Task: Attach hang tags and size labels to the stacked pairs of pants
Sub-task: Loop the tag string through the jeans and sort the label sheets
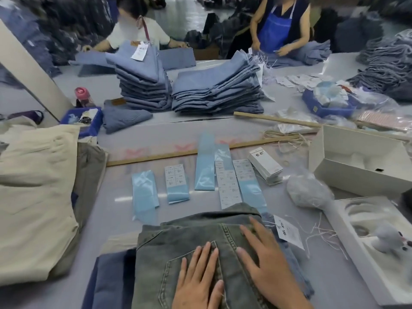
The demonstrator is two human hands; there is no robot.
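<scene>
I press my left hand (198, 279) and right hand (265, 262) flat, fingers straight, on the grey jeans (178, 241) on the table (334, 286); a hang tag (288, 234) lies beside them.

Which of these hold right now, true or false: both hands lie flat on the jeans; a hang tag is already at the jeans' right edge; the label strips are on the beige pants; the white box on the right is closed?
1. Both the left hand and right hand lie flat on the grey-green jeans. True.
2. A white hang tag lies at the jeans' right edge. True.
3. The label strips are on the beige pants. False: they lie on the table beyond the jeans.
4. The white box is closed. False: it is open.
</scene>
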